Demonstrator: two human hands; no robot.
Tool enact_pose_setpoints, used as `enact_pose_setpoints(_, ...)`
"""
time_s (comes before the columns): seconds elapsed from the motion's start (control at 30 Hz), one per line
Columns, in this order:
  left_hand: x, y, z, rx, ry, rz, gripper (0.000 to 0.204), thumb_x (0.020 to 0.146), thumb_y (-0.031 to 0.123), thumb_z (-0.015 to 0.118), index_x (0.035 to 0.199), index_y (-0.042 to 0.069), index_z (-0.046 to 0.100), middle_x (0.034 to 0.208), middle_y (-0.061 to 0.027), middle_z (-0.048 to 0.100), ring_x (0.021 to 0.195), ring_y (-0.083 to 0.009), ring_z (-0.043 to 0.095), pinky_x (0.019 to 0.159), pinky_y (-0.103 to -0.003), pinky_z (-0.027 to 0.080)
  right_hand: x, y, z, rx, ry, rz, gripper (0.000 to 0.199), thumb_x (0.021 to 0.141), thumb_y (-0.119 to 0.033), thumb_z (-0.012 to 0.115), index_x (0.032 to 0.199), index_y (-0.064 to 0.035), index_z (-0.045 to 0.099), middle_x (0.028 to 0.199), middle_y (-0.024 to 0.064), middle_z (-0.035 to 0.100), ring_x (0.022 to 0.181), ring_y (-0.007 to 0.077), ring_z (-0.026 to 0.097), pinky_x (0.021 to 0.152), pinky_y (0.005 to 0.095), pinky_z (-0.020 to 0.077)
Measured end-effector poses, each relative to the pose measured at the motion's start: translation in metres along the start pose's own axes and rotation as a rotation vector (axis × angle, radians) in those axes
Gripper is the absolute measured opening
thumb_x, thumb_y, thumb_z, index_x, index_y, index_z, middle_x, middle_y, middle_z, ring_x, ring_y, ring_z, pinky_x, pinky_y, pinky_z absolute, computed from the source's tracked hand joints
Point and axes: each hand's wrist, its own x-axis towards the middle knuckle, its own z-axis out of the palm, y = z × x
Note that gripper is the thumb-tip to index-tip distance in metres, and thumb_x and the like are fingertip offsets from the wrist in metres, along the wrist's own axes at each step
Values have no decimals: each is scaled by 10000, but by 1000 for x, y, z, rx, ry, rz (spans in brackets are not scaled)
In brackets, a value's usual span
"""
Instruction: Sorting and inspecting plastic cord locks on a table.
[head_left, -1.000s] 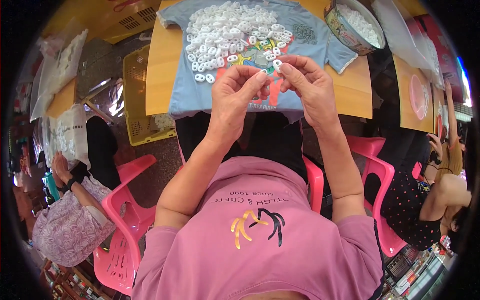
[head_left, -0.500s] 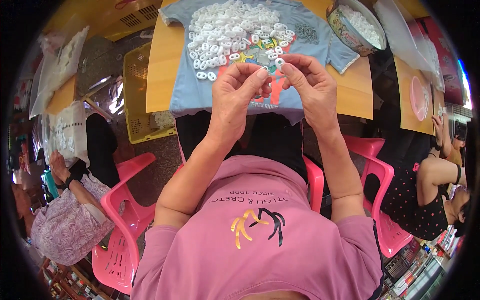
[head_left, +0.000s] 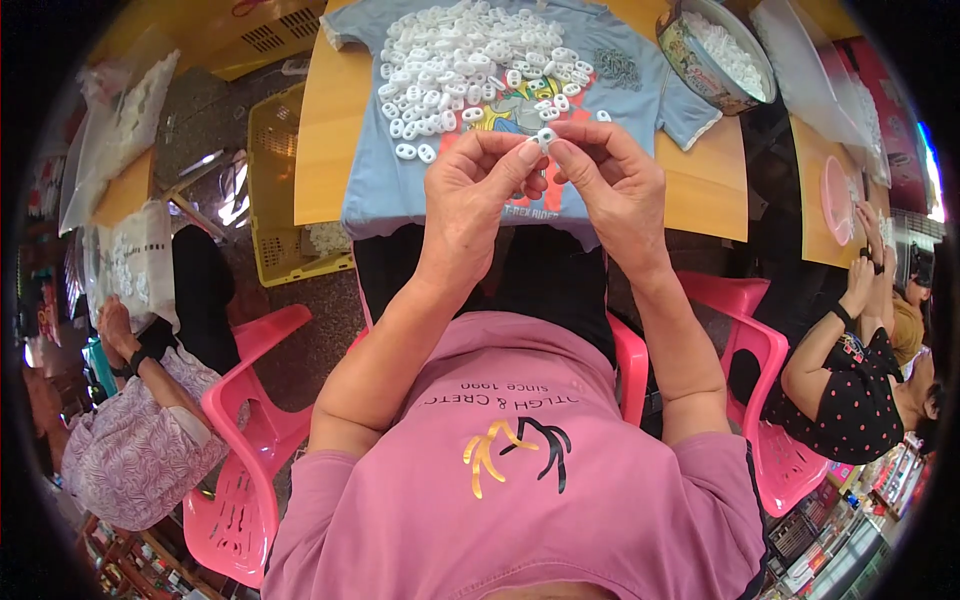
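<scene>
Both hands pinch one small white plastic piece [head_left: 545, 137] between fingertips: left hand [head_left: 478, 190], right hand [head_left: 612, 185], held above a blue T-shirt [head_left: 640, 85] with a white-piece pile [head_left: 460, 60]. Round tin [head_left: 690, 55] upper right; yellow crate [head_left: 275, 190] left.
</scene>
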Motion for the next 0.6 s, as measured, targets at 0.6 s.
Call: enact_pose_setpoints(0.6, -9, -1, -14, 240, -220, 273, 257, 961, 188, 602, 1136, 0, 621, 1251, -134, 561, 1018, -144, 587, 839, -283, 476, -4, -5, -2, 572, -177, 231, 394, 930, -64, 618, 1298, 1, 496, 1036, 94, 652, 849, 155, 644, 806, 273, 528)
